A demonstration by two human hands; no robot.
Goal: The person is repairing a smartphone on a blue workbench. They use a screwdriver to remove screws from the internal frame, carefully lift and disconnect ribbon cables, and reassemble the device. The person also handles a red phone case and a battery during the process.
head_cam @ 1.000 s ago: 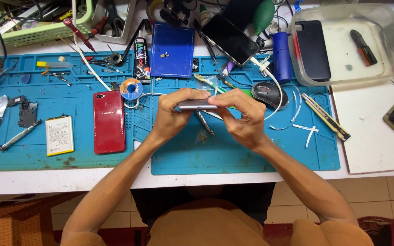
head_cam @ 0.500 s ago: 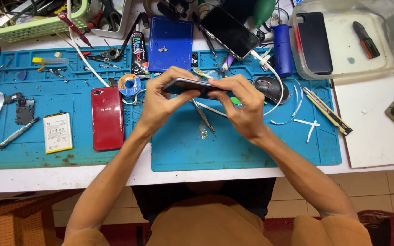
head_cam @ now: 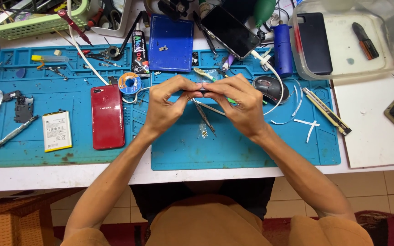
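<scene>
My left hand (head_cam: 167, 107) and my right hand (head_cam: 235, 105) meet above the blue work mat (head_cam: 233, 150). Together they grip a dark phone (head_cam: 202, 90) by its ends. The phone is seen edge-on and my fingers hide nearly all of it. Below my hands a thin screwdriver (head_cam: 204, 119) and a small metal part (head_cam: 203, 132) lie on the mat. A red phone back (head_cam: 108, 116) lies flat to the left of my left hand, with a white battery (head_cam: 56, 130) beyond it.
A black mouse (head_cam: 272, 89) and a yellow utility knife (head_cam: 327, 111) lie to the right. A clear tub (head_cam: 391, 27) at the back right holds a black phone (head_cam: 313, 43). A blue tray (head_cam: 172, 43), glue tube (head_cam: 138, 48) and solder spool (head_cam: 129, 83) sit behind.
My hands have drawn closer together and the dark phone has turned from a visible flat side to edge-on, now mostly covered by my fingers.
</scene>
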